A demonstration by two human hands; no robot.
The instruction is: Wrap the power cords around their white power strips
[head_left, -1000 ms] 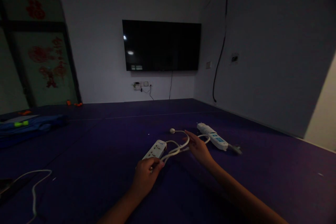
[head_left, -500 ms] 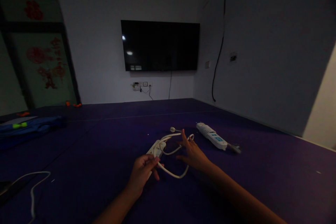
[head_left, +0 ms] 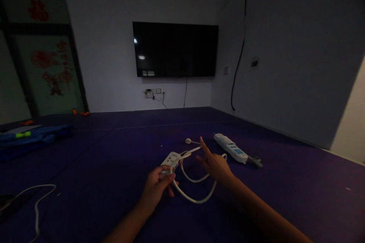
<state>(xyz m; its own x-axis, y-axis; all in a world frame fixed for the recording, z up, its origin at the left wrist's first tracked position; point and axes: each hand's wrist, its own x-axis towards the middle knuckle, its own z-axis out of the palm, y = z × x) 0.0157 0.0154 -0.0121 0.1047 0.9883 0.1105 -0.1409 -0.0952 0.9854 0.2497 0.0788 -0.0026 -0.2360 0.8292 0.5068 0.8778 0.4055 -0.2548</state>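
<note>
My left hand [head_left: 159,182] is closed around a white power strip [head_left: 171,158], its thumb pressing the white power cord [head_left: 196,201] against the strip. Sockets show on the strip's upper face. To the right, my right hand [head_left: 216,165] has its index finger stretched out, thumb apart and the other fingers mostly hidden; the cord's loops pass around and behind it and appear caught in those fingers. The cord's plug [head_left: 188,141] lies on the purple surface beyond the hands. A second white power strip [head_left: 232,150] with blue sockets, its cord wrapped around it, lies right of my right hand.
The purple surface [head_left: 128,140] extends to the walls. Blue cloth [head_left: 42,134] lies at the left, and a white cable [head_left: 37,205] curls at the lower left. A television [head_left: 175,49] hangs on the far wall; a black cable [head_left: 238,68] hangs at the right.
My right hand has moved slightly right and drawn the cord loops wider. My left hand keeps the strip, whose sockets now show more clearly.
</note>
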